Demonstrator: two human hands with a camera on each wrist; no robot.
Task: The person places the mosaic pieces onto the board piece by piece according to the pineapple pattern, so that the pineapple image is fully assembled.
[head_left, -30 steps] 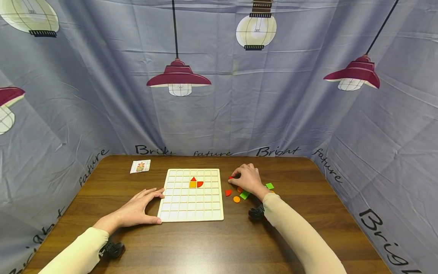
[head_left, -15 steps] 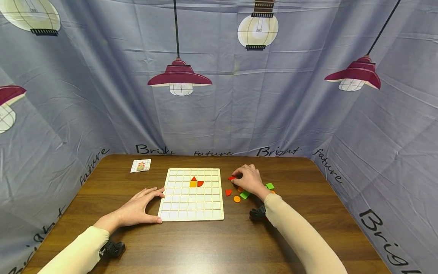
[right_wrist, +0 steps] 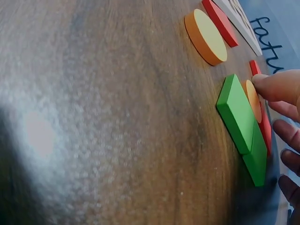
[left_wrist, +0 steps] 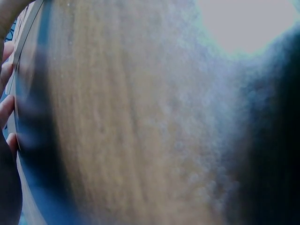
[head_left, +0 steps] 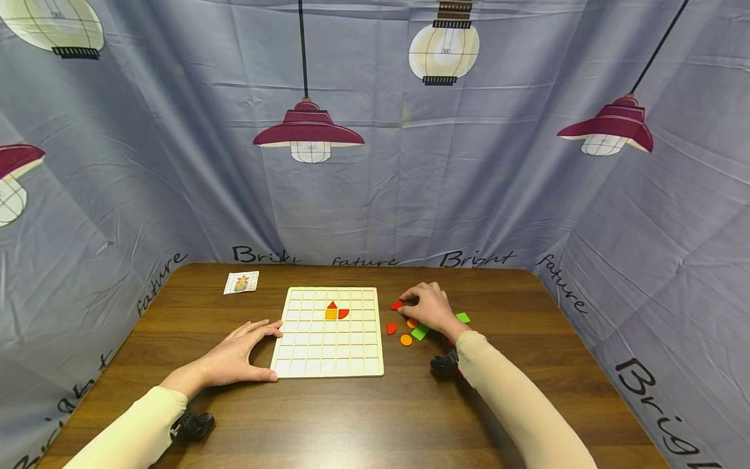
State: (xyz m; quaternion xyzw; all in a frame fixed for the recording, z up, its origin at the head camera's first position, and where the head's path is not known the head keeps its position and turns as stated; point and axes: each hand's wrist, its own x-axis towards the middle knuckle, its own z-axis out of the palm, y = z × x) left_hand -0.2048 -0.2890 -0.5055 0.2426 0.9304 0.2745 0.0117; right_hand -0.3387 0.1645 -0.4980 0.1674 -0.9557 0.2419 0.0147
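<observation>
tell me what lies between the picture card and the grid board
In the head view, only bare table shows between the card and the board.

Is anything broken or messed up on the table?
Nothing stands out as broken. The red triangle, yellow square and red quarter circle sit neatly on the grid board; loose tiles by the right hand are jumbled, though those showing look whole.

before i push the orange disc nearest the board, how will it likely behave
The orange disc lies flat on a broad face, so it would probably slide across the table rather than roll. Its thick, solid-looking edge suggests it stays stiff. Being small compared with the right hand, it is likely light.
</observation>
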